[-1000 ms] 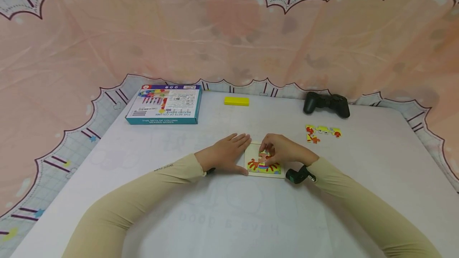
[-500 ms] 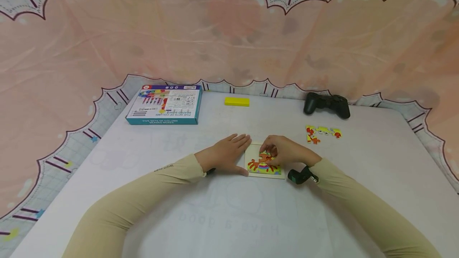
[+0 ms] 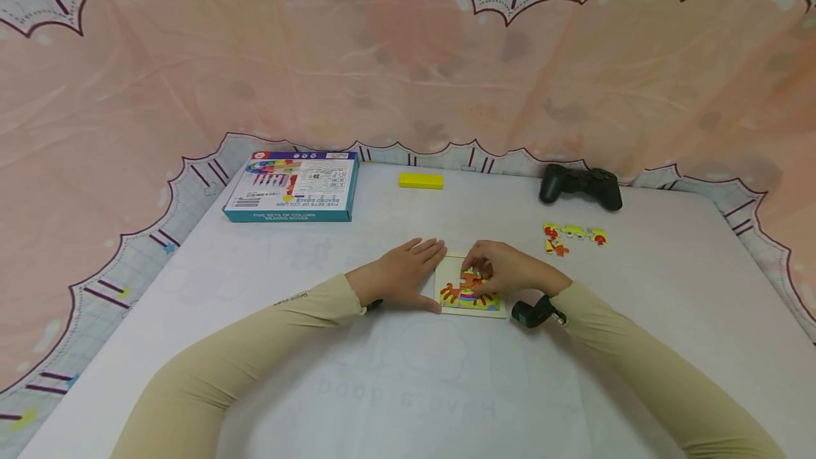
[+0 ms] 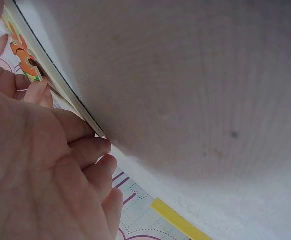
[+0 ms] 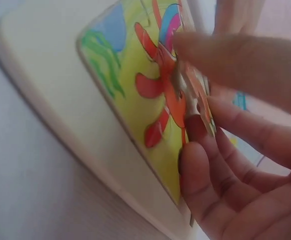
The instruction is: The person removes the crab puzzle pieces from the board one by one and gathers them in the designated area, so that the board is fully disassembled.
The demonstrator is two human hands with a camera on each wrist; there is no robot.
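Orange piece [image 3: 470,280] partly hidden in right hand [image 3: 511,265].

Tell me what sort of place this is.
Probably a play table, likely indoors: it holds a partly filled puzzle board, loose puzzle pieces and a box printed "Beaded Boxes".

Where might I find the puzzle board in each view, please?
Head: puzzle board just right of centre, partly under the right hand.
Left wrist: puzzle board at upper left, seen nearly edge-on.
Right wrist: puzzle board large, mostly in the left half.
Shared landmark: the orange-printed puzzle piece pinched in the right hand.
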